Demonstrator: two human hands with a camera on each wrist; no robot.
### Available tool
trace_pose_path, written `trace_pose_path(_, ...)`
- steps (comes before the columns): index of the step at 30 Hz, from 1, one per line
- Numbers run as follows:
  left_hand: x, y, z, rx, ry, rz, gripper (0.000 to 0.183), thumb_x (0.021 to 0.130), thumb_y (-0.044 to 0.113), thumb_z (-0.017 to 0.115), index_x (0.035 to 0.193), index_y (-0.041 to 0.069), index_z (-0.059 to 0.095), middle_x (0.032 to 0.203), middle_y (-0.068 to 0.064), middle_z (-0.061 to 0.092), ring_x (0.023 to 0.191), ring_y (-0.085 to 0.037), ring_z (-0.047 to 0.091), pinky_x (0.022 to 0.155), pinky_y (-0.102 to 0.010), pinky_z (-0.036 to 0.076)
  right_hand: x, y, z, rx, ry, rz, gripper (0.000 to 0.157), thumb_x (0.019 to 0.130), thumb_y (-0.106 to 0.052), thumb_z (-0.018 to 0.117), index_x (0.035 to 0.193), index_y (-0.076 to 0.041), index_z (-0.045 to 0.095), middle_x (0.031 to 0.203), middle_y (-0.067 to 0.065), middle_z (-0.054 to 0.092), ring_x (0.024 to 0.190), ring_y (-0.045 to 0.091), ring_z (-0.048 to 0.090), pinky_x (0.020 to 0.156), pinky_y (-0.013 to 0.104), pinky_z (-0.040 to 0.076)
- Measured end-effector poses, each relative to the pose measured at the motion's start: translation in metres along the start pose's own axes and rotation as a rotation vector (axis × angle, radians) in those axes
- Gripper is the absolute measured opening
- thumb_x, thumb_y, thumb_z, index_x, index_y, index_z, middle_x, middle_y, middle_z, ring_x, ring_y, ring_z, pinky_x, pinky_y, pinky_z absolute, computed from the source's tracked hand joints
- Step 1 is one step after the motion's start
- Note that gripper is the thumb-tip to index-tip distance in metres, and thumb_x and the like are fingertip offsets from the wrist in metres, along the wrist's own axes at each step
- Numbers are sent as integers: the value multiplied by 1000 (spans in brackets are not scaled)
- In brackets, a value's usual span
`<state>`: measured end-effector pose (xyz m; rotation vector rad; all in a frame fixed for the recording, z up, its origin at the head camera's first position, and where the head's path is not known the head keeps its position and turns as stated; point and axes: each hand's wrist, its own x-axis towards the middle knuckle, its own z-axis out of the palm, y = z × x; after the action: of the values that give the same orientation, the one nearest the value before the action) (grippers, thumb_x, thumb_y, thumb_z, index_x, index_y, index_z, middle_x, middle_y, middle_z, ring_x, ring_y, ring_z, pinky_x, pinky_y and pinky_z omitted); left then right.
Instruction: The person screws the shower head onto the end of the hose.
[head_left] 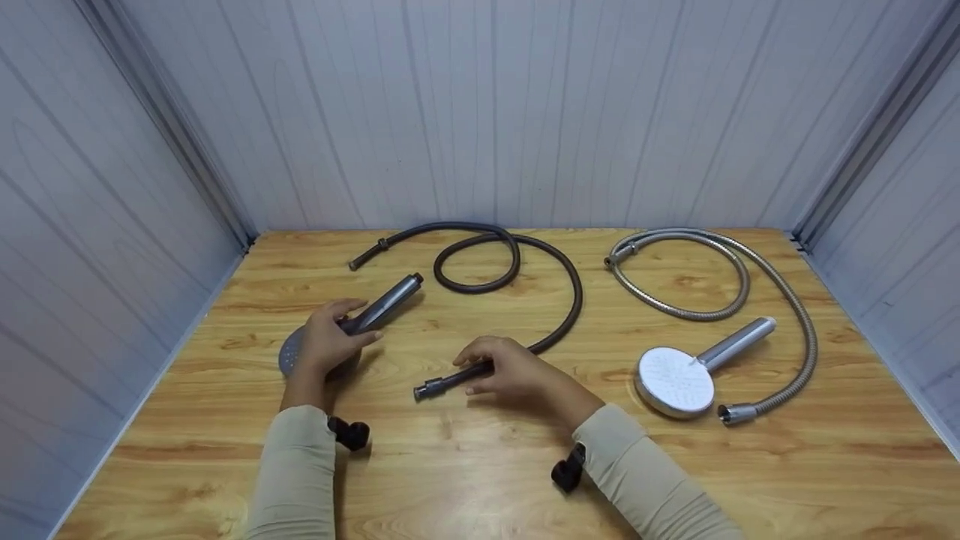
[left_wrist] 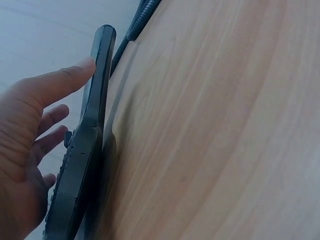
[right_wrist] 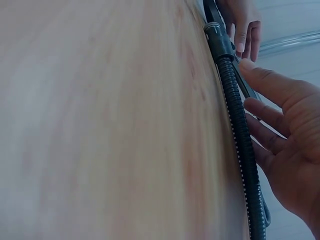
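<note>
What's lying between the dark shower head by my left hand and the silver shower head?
In the head view, your right hand and the near stretch of the dark hose lie between them.

At the left of the head view, your left hand [head_left: 326, 343] hides part of the dark shower head [head_left: 291, 354], including much of its join with the handle. At the centre, your right hand [head_left: 517, 371] covers a stretch of the dark hose [head_left: 577, 289], and you cannot tell there how firmly it touches. Your sleeves [head_left: 296, 472] run off the bottom edge. In the left wrist view, the dark shower head is cut off at lower left, the dark hose at the top edge. In the right wrist view, the dark hose leaves at lower right, your left hand is cropped at upper right, and the worktop [right_wrist: 125, 125] is blurred
</note>
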<state>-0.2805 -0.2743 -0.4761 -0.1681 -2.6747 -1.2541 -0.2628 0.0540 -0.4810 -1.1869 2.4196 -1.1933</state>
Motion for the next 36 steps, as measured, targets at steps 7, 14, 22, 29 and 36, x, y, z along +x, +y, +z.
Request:
trace_pose_path(7, 1, -4, 2, 63, 24, 50, 59, 74, 18, 86, 126, 0, 64, 129, -21, 60, 115, -40, 57, 101, -53, 37, 8, -1, 6, 79, 1, 79, 38, 79, -9, 81, 115, -7, 70, 109, 3, 68, 100, 17, 62, 88, 30, 49)
trace_pose_path(14, 1, -6, 2, 174, -7, 44, 57, 77, 23, 84, 128, 4, 65, 127, -19, 62, 119, -39, 54, 109, -65, 7, 13, 0, 9, 104, -10, 59, 38, 78, -7, 82, 114, -4, 70, 107, 8, 69, 99, 20, 64, 87, 30, 50)
trace_pose_path(22, 1, -6, 3, 212, -6, 23, 48, 81, 16, 79, 126, 8, 67, 123, -17, 65, 113, -37, 58, 103, -56, 23, 17, 0, 10, 94, -24, 85, 38, 77, -7, 83, 114, -6, 71, 103, 8, 70, 94, 15, 63, 84, 27, 50)
trace_pose_path(29, -2, -5, 3, 213, -18, 15, 42, 82, 14, 77, 123, 12, 69, 116, -14, 68, 104, -33, 62, 97, -54, 23, 19, 1, 12, 94, -2, 89, 34, 77, -5, 82, 109, -5, 72, 98, 7, 71, 88, 13, 63, 80, 27, 51)
trace_pose_path(36, -6, 1, 0, 205, -70, -22, 41, 82, 11, 77, 122, 12, 70, 114, -12, 69, 103, -32, 63, 98, -54, 22, 22, 0, 16, 75, -1, 79, 31, 77, -6, 83, 106, -5, 73, 95, 6, 69, 86, 15, 63, 77, 28, 51)
